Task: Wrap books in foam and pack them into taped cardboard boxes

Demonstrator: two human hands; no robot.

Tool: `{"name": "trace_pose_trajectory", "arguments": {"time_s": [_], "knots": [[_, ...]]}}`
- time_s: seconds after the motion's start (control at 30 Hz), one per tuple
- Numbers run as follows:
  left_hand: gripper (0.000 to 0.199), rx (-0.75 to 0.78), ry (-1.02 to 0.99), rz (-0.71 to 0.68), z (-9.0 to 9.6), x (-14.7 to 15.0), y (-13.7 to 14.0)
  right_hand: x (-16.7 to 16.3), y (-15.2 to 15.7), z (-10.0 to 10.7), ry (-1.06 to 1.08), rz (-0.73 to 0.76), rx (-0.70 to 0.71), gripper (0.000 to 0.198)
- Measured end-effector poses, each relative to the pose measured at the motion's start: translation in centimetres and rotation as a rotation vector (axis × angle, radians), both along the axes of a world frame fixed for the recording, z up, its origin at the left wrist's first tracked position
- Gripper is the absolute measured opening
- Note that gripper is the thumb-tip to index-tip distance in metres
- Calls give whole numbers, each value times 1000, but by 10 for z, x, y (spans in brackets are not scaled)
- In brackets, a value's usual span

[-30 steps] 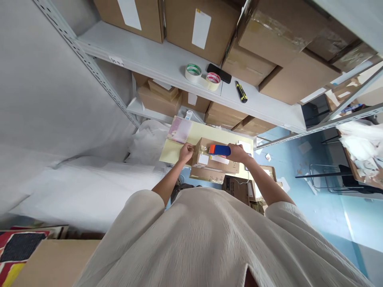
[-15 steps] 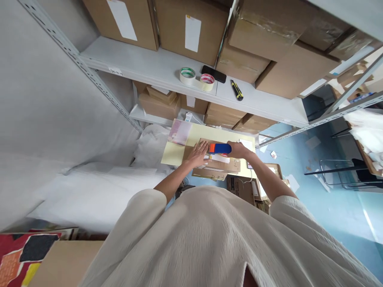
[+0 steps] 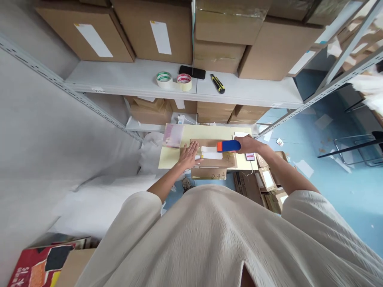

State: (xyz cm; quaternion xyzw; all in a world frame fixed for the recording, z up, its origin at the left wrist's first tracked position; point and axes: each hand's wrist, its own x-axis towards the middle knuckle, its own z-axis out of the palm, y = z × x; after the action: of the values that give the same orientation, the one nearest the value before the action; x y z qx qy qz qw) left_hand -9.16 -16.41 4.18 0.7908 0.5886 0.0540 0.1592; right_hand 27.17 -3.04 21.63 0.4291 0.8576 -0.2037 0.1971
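Note:
A flat cardboard box (image 3: pixel 230 161) with a white label (image 3: pixel 213 155) lies on the pale yellow table. My left hand (image 3: pixel 188 156) rests on the box's left part, its fingers spread. Above the right part of the box, my right hand (image 3: pixel 245 144) grips a blue and orange tape dispenser (image 3: pixel 229 146). The dispenser's orange end points left, toward the label. Whether it touches the box I cannot tell. Just right of the box sits a phone (image 3: pixel 250 156) with a lit screen and a cable.
A grey shelf (image 3: pixel 119 77) across the front carries cardboard boxes, two tape rolls (image 3: pixel 174 81), a black phone-like object (image 3: pixel 192 72) and a yellow-black utility knife (image 3: pixel 218 83). Another cardboard box (image 3: pixel 209 173) shows below the table edge. Opened boxes (image 3: pixel 267 179) stand on the floor at right.
My right hand has moved the tape dispenser rightward along the box, away from my left hand, uncovering more of the label. The whole view has also shifted slightly.

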Motion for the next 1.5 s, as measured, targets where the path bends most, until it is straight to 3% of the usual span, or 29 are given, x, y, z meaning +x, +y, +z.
{"name": "trace_pose_trajectory", "arguments": {"time_s": [0.27, 0.43, 0.6, 0.83, 1.03, 1.2, 1.37, 1.5], "knots": [[98, 1, 70, -16, -3, -1, 4, 94, -1, -10, -22, -78, 21, 43], [97, -13, 102, -28, -1, 2, 4, 113, -5, -15, 81, -92, 30, 44], [98, -34, 131, -24, 0, 2, 4, 143, 0, -20, 42, -178, 17, 51], [98, -59, 149, -35, 1, -1, 6, 181, -12, -44, 106, -299, -93, 61], [95, -70, 173, -44, 3, -2, 7, 205, -7, -63, 69, -320, -83, 58], [96, -74, 189, -35, 3, -3, 7, 201, -2, -94, 40, -298, -113, 59], [97, -98, 206, -28, 9, -2, 7, 164, -3, -128, -15, -221, -109, 60], [97, -127, 225, -18, 14, 0, 8, 139, 2, -137, -45, -167, -88, 62]]}}
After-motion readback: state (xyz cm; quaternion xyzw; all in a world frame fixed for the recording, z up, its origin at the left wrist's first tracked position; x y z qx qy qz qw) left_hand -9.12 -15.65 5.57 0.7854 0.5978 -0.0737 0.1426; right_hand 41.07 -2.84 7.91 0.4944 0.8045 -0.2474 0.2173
